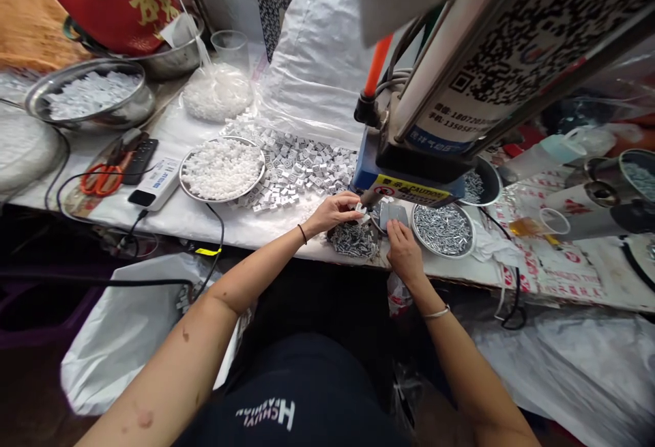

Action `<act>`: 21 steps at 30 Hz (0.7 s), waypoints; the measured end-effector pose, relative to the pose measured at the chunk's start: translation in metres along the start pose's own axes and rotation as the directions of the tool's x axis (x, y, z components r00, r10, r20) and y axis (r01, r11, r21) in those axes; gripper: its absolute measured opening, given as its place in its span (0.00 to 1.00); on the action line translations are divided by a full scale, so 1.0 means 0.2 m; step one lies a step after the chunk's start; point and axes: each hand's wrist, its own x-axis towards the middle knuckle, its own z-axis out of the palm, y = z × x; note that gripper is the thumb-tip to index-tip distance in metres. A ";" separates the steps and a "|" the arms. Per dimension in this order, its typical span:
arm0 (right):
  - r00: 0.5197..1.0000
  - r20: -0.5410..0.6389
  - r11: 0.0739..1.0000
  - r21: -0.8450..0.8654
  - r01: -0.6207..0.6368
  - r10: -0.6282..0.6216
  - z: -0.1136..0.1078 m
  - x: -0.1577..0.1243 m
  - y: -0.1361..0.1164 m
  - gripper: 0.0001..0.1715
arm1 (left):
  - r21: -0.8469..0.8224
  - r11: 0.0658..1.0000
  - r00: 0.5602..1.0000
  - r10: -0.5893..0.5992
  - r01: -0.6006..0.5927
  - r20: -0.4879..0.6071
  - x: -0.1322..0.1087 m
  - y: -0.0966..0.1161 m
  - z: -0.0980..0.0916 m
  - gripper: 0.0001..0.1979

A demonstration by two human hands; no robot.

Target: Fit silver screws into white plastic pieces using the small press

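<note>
Small square white-and-silver block (361, 213) in the left hand (332, 213)

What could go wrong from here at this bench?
The left hand and right hand both work just below the press, so a finger could get pinched if it cycles. The loose screw pile sits at the bench edge and might spill off if bumped. The white square pieces lie loose outside any tray, so a careless sweep of the left hand could scatter them.
</note>
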 end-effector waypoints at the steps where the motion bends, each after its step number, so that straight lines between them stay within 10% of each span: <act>1: 1.000 -0.007 0.999 0.050 -0.011 0.011 -0.02 0.02 -0.01 0.30 | -0.006 1.000 1.000 0.005 -0.005 0.015 0.00 -0.01 0.00 0.16; 12: 0.949 -0.129 0.780 0.607 -0.154 0.287 -0.27 0.19 -0.43 0.06 | 0.369 0.898 0.970 0.221 -0.241 0.097 -0.07 0.06 0.02 0.17; 17: 0.915 0.039 0.555 0.785 -0.277 0.401 -0.28 0.25 -0.42 0.10 | 0.504 0.859 0.993 0.043 -0.093 0.110 0.04 0.14 0.04 0.16; 21: 0.934 0.015 0.643 0.722 -0.257 0.356 -0.28 0.24 -0.33 0.11 | 0.499 0.867 0.977 -0.114 0.010 0.178 0.13 0.17 0.02 0.16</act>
